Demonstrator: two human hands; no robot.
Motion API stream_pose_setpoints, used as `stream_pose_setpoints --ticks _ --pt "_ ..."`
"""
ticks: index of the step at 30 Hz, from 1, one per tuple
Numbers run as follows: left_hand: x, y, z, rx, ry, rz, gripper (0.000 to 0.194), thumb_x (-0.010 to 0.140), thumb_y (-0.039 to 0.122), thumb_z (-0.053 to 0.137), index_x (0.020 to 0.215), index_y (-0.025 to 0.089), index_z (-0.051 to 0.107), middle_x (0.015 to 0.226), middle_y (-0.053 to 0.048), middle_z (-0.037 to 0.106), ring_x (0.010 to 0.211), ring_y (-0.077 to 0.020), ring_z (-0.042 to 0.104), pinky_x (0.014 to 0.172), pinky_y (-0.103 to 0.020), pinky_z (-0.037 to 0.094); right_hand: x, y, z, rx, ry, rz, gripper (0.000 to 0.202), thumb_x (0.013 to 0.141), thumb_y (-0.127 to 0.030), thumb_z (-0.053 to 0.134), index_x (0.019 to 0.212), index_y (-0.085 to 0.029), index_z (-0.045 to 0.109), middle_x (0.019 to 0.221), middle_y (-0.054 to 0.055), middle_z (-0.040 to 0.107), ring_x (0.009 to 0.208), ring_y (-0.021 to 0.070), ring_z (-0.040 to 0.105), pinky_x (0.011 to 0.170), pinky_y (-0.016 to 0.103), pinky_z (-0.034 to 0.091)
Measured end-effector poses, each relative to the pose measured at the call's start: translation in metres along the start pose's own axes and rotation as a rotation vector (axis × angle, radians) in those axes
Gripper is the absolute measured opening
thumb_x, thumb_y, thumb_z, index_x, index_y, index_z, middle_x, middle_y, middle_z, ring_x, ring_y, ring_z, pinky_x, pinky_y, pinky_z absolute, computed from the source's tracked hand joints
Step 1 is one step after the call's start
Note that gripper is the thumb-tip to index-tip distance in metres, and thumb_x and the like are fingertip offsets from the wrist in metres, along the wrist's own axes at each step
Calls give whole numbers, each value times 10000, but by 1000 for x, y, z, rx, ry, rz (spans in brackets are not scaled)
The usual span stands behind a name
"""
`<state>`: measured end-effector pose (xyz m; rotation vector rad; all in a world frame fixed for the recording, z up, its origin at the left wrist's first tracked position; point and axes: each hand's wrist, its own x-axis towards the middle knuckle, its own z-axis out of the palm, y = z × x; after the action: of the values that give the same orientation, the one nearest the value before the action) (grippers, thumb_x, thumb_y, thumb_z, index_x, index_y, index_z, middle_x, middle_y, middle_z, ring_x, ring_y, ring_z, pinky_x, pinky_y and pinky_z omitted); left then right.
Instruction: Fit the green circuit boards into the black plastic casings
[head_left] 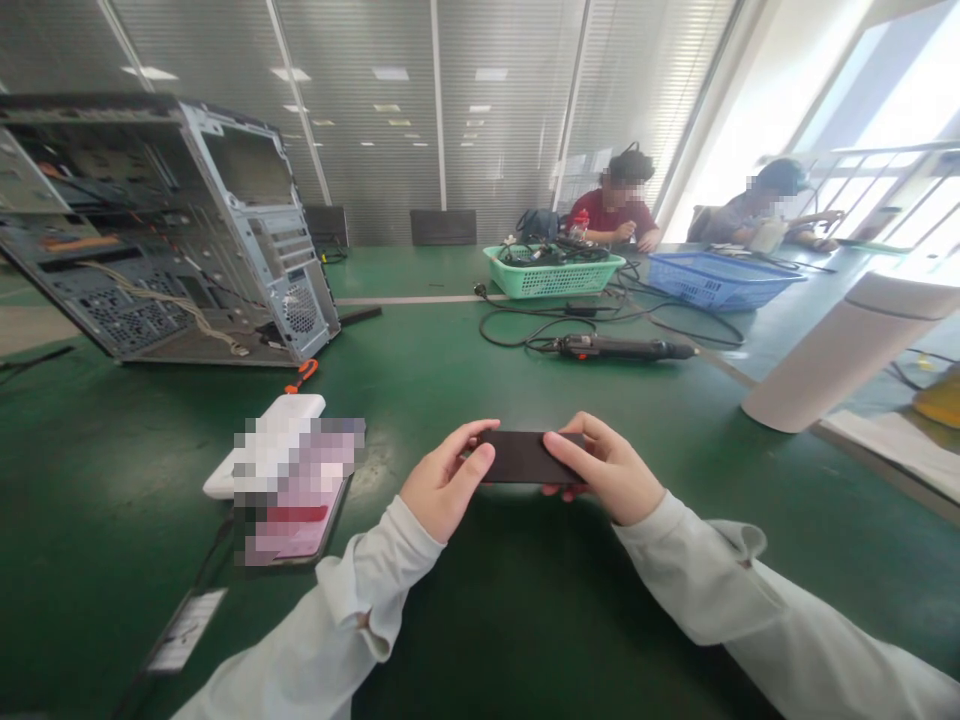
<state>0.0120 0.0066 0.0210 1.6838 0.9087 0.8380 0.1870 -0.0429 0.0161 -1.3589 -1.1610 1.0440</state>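
Observation:
Both hands hold a flat black rectangular slab (517,456) level above the green table; its exact kind does not show. My left hand (448,482) is closed on its left end, with the thumb on top. On the right end, my right hand (606,470) presses its thumb on the upper face, and its fingertips show underneath. To the left of my left hand lies a phone (319,500) with a pinkish screen. A white power bank (289,415) with an orange strap (303,376) rests partly against that phone.
An open computer case (300,250) stands at the left. Ahead lie an electric screwdriver (622,348) with its cable, a green basket (555,278) of cables and a blue basket (720,285). A pale tumbler (832,355) stands right. Two people sit across the table.

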Motion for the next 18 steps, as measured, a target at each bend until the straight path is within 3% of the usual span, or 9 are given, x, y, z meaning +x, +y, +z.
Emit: stream_pose_setpoints --ticks 2,5,8,11,13,18 --pt "0 0 0 3 -40 -15 396 753 435 467 1032 170 559 869 -47 615 640 -143 548 520 -226 413 1 -5 -1 147 -84 252 399 751 -494 571 794 -168 345 596 16 527 478 146 546 354 140 386" --pt "1 -2 -2 57 -15 -18 363 748 511 433 734 175 569 564 10 543 487 -117 481 462 -222 364 1 -11 -2 281 -194 601 313 829 -454 468 847 -147 411 573 33 531 445 135 537 350 145 408" --pt "2 -6 -2 121 45 -40 492 738 612 349 501 192 444 392 41 410 392 -106 415 437 -231 321 0 -12 -2 399 -353 811 433 890 -499 293 777 -116 458 528 32 505 436 126 536 370 151 429" --pt "2 -7 0 126 78 -119 584 748 644 258 406 198 419 331 30 394 355 -108 421 469 -244 347 -3 -9 -2 508 -566 851 562 898 -530 122 712 -118 456 464 13 446 424 132 532 377 164 429" --pt "2 -8 0 123 72 -155 618 766 626 226 349 204 400 304 20 387 346 -110 430 512 -248 377 -3 -7 -2 554 -630 806 583 898 -525 84 705 -119 456 469 10 441 421 129 528 386 168 432" --pt "4 -10 0 139 138 -167 592 785 580 254 374 194 434 326 14 413 362 -113 437 487 -245 369 -3 -11 0 554 -537 838 586 904 -550 125 742 -100 465 579 33 496 473 139 560 398 170 448"
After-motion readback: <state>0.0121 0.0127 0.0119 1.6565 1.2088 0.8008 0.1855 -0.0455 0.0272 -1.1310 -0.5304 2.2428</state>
